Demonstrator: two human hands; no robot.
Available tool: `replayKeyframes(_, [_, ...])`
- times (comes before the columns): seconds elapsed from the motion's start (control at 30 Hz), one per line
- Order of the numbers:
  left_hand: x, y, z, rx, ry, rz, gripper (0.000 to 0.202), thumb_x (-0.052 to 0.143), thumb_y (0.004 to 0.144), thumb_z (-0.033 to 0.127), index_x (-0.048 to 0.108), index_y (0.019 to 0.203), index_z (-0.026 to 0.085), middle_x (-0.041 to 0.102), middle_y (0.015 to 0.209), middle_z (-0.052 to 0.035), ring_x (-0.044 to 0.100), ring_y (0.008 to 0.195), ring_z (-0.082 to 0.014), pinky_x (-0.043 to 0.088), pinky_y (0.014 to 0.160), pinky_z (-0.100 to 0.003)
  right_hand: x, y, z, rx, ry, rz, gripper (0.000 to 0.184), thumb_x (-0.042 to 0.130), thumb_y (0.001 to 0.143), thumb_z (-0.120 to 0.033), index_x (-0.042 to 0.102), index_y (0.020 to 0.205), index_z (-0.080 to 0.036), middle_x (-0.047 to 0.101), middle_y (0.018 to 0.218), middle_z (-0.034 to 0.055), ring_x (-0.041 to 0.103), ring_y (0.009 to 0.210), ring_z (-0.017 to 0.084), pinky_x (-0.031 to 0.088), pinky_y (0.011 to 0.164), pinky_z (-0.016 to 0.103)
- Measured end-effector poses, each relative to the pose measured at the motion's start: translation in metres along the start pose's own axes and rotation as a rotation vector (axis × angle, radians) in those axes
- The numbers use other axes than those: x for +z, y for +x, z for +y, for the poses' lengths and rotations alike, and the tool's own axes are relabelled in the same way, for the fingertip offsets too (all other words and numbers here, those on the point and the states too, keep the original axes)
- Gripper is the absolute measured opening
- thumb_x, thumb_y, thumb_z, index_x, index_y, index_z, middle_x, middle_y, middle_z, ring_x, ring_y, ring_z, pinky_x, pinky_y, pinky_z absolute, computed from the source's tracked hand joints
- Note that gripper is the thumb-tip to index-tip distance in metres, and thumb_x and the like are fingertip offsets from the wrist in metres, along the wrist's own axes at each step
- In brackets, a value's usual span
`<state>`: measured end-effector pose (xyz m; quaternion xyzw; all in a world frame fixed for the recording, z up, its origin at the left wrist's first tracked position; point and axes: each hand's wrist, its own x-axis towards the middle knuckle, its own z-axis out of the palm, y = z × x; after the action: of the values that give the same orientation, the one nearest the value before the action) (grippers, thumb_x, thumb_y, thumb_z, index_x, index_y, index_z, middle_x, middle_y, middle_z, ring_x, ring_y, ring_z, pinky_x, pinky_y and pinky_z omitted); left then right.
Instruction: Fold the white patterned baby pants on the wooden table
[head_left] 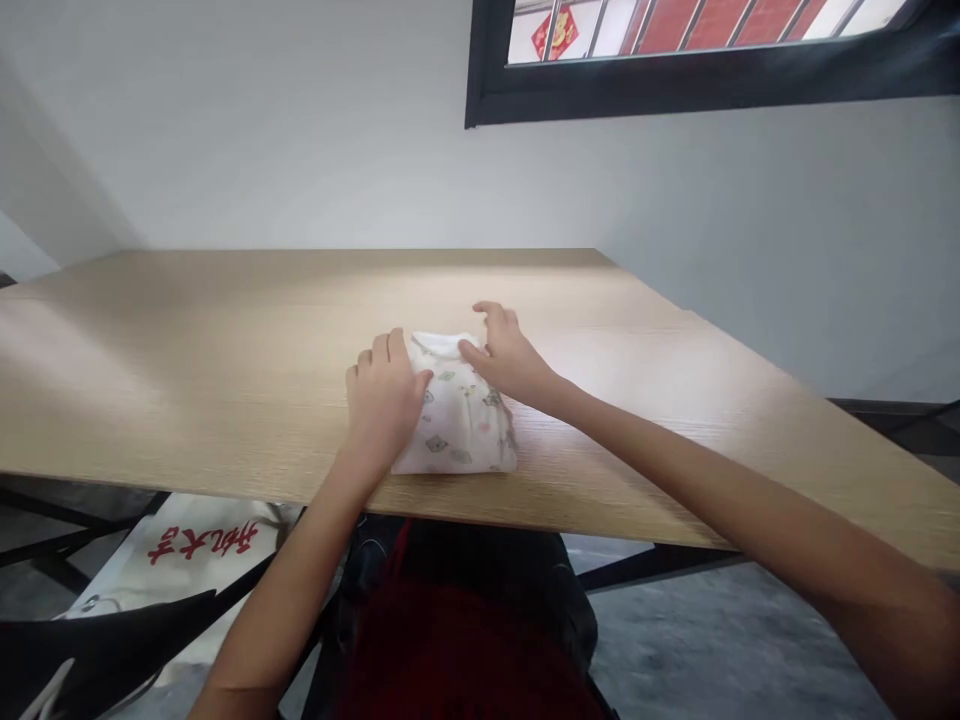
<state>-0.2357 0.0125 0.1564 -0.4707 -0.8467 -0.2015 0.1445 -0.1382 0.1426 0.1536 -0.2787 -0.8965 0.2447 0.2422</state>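
A folded white garment (461, 425), printed with small pale figures, lies near the front edge of the table, its rounded neckline at the far end. Along its left side rests my left hand (386, 385), fingers stretched out beside the cloth and the thumb over its edge. At the upper right corner is my right hand (504, 350), its thumb by the neckline and its fingers apart, reaching past the far end. Neither hand is closed around the cloth. The garment's underside is hidden.
The light wood table (247, 300) meets a pale wall (300, 120) at the back. A dark-framed window (600, 95) is at the upper right. Below the table's left front, a white bag (195, 545) with red characters lies near black table legs (67, 540).
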Motion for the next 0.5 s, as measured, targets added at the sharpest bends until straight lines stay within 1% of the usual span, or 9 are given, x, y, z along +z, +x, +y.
replayKeyframes(0.03, [0.008,0.0,0.001,0.024,0.012,0.001,0.044,0.049,0.086,0.025,0.042,0.125,0.007,0.051,0.123,-0.0163,0.051,0.106,-0.0285,0.041,0.084,-0.037,0.009,0.01,0.005,-0.045,-0.126,0.008,0.053,0.05,0.086,-0.032,0.032,0.131,-0.012,0.033,0.132,0.0226,0.051,0.101,0.031,0.047,0.074,0.042])
replayKeyframes(0.1, [0.02,-0.008,0.003,0.158,-0.031,-0.099,0.037,0.046,0.089,0.025,0.045,0.123,0.011,0.051,0.124,-0.0124,0.05,0.108,-0.0258,0.039,0.09,-0.038,0.026,0.022,0.014,-0.186,-0.342,-0.016,0.059,0.054,0.084,-0.04,0.032,0.134,-0.017,0.021,0.141,0.0205,0.039,0.114,0.039,0.042,0.081,0.049])
replayKeyframes(0.17, [0.024,-0.024,0.002,0.311,-0.1,-0.237,0.027,0.041,0.092,0.026,0.053,0.114,0.016,0.057,0.117,-0.0075,0.052,0.105,-0.0221,0.038,0.092,-0.038,0.038,0.032,0.022,-0.271,-0.446,-0.098,0.056,0.05,0.087,-0.046,0.033,0.135,-0.023,0.029,0.139,0.0177,0.039,0.113,0.038,0.041,0.08,0.048])
replayKeyframes(0.23, [0.022,-0.043,-0.001,0.381,-0.147,-0.313,0.026,0.039,0.093,0.027,0.055,0.111,0.017,0.058,0.114,-0.0062,0.051,0.105,-0.021,0.038,0.094,-0.038,0.045,0.045,0.03,-0.224,-0.419,-0.18,0.053,0.042,0.091,-0.05,0.034,0.135,-0.023,0.045,0.127,0.0168,0.05,0.102,0.033,0.042,0.077,0.041])
replayKeyframes(0.3, [0.013,-0.06,-0.005,0.366,-0.2,-0.329,0.027,0.041,0.093,0.029,0.053,0.114,0.017,0.057,0.116,-0.0063,0.05,0.107,-0.0208,0.037,0.095,-0.038,0.046,0.064,0.035,-0.123,-0.324,-0.259,0.049,0.037,0.093,-0.05,0.043,0.129,-0.018,0.057,0.112,0.0156,0.056,0.09,0.028,0.043,0.073,0.036])
replayKeyframes(0.33, [0.008,-0.067,-0.008,0.35,-0.231,-0.337,0.028,0.042,0.092,0.03,0.053,0.114,0.017,0.057,0.116,-0.0059,0.049,0.107,-0.0207,0.037,0.096,-0.038,0.044,0.072,0.037,-0.082,-0.287,-0.288,0.047,0.035,0.093,-0.048,0.049,0.123,-0.015,0.06,0.105,0.0152,0.057,0.087,0.027,0.042,0.071,0.034])
replayKeyframes(0.4, [-0.002,-0.074,-0.014,0.329,-0.289,-0.375,0.026,0.044,0.092,0.033,0.055,0.112,0.02,0.059,0.114,-0.004,0.051,0.106,-0.0198,0.037,0.096,-0.037,0.039,0.082,0.037,-0.046,-0.267,-0.295,0.039,0.034,0.095,-0.04,0.056,0.112,-0.013,0.061,0.103,0.015,0.057,0.088,0.026,0.042,0.072,0.034])
replayKeyframes(0.43, [-0.005,-0.074,-0.017,0.321,-0.305,-0.387,0.025,0.045,0.091,0.034,0.057,0.109,0.021,0.059,0.113,-0.0034,0.051,0.106,-0.0197,0.038,0.096,-0.037,0.036,0.082,0.036,-0.069,-0.29,-0.255,0.036,0.033,0.094,-0.034,0.057,0.112,-0.013,0.06,0.105,0.015,0.056,0.091,0.027,0.041,0.074,0.035])
replayKeyframes(0.5, [-0.006,-0.069,-0.025,0.299,-0.304,-0.38,0.026,0.045,0.09,0.037,0.059,0.107,0.022,0.059,0.116,-0.0032,0.05,0.109,-0.02,0.036,0.098,-0.038,0.03,0.072,0.032,-0.213,-0.355,-0.11,0.032,0.035,0.092,-0.023,0.054,0.116,-0.013,0.056,0.114,0.0145,0.051,0.1,0.028,0.037,0.083,0.038])
